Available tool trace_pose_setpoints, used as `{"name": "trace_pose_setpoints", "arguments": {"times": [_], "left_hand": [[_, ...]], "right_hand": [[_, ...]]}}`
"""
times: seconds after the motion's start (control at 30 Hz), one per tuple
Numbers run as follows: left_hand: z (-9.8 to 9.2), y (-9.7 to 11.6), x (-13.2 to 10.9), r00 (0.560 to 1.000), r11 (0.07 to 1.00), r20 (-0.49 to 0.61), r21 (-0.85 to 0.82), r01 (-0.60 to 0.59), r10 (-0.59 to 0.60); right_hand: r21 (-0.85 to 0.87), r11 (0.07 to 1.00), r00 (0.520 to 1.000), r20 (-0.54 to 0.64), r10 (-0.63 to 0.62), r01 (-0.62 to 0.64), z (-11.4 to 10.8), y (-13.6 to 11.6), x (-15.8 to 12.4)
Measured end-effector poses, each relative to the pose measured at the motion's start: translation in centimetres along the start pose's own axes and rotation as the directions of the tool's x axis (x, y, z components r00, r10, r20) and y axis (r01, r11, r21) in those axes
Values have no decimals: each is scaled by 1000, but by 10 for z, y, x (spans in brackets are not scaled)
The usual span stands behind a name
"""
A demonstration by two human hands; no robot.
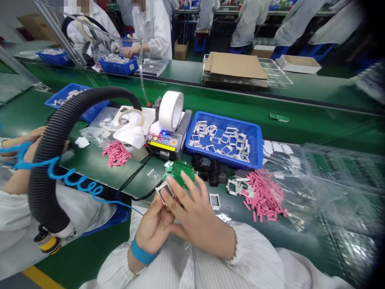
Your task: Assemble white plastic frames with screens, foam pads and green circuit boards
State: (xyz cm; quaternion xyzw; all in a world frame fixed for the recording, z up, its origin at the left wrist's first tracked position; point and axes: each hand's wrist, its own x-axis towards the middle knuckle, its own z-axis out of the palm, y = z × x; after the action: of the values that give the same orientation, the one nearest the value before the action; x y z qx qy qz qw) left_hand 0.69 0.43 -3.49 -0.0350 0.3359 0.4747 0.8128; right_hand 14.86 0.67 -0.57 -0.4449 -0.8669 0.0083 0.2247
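My left hand [155,226], with a blue band at the wrist, grips a small white frame with a dark screen [165,192]. Over it, my right hand [197,218] has its fingers spread, and a fingertip touches the frame's face. Just beyond my fingers lie green circuit boards [183,171]. Another white frame [214,201] rests on the bench to the right of my right hand. More frames [237,187] lie beside a heap of pink strips [264,198]. A blue bin [224,157] holds several white frames.
A tape roll [171,111] stands on a control box [164,150] behind the boards. A black hose [45,160] and coiled blue tube [75,182] arch at left, near another person's hands [28,154]. Clear plastic bags [296,180] lie at right.
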Motion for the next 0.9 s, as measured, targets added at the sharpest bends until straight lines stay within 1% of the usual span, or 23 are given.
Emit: {"name": "trace_pose_setpoints", "arguments": {"times": [0.03, 0.07, 0.1, 0.17, 0.2, 0.23, 0.27, 0.33, 0.37, 0.43, 0.47, 0.57, 0.6, 0.63, 0.73, 0.77, 0.8, 0.83, 0.9], "left_hand": [[-3, 0, 1, 1000, 1000, -15, 12, 13, -12], [-7, -1, 2, 1000, 999, -24, 38, 6, -6], [-11, -2, 3, 999, 996, -28, 83, -21, 24], [-19, -5, 8, 992, 961, -32, 253, -113, 125], [-23, -7, 10, 984, 919, -27, 363, -153, 174], [-26, -9, 13, 979, 868, -16, 465, -174, 204], [-29, -11, 17, 978, 819, 2, 547, -175, 208], [-32, -17, 24, 986, 760, 55, 632, -154, 155], [-33, -19, 27, 988, 744, 94, 650, -157, 126], [-33, -25, 30, 977, 687, 183, 696, -210, 114], [-32, -27, 31, 965, 632, 232, 731, -258, 126], [-26, -27, 28, 915, 416, 372, 815, -403, 159], [-22, -26, 26, 901, 372, 402, 820, -434, 166], [-19, -25, 25, 891, 353, 421, 818, -455, 173], [-5, -24, 22, 882, 373, 429, 800, -471, 194], [0, -26, 23, 878, 360, 439, 801, -478, 189], [5, -30, 25, 870, 318, 462, 810, -492, 171], [11, -35, 28, 859, 249, 493, 822, -512, 142], [21, -51, 36, 836, 45, 544, 835, -548, 68]], "right_hand": [[-8, 999, 996, 74, -43, 44, 1, 3, -7], [-3, 998, 990, 127, -55, 56, 0, 7, -14], [9, 999, 987, 153, -47, 47, -1, 13, -22], [42, 999, 987, 161, 1, -8, -5, 29, -40], [53, 997, 988, 145, 54, -62, -7, 39, -49], [52, 989, 984, 113, 135, -142, -9, 49, -57], [41, 971, 970, 71, 232, -235, -10, 59, -64], [7, 916, 916, -16, 402, -402, -9, 78, -74], [-9, 889, 889, -50, 456, -457, -8, 85, -76], [-31, 860, 859, -69, 507, -509, -4, 96, -75], [-33, 854, 854, -59, 517, -519, -2, 99, -73], [-8, 848, 848, -18, 529, -529, 4, 106, -66], [12, 848, 848, -6, 530, -530, 5, 107, -65], [38, 847, 847, 5, 531, -531, 4, 109, -64], [147, 830, 841, 27, 540, -537, -1, 113, -67], [190, 818, 836, 30, 548, -543, -4, 114, -69], [232, 802, 828, 29, 560, -551, -8, 115, -70], [271, 782, 816, 25, 577, -561, -11, 115, -72], [337, 737, 785, 10, 620, -586, -18, 113, -73]]}}
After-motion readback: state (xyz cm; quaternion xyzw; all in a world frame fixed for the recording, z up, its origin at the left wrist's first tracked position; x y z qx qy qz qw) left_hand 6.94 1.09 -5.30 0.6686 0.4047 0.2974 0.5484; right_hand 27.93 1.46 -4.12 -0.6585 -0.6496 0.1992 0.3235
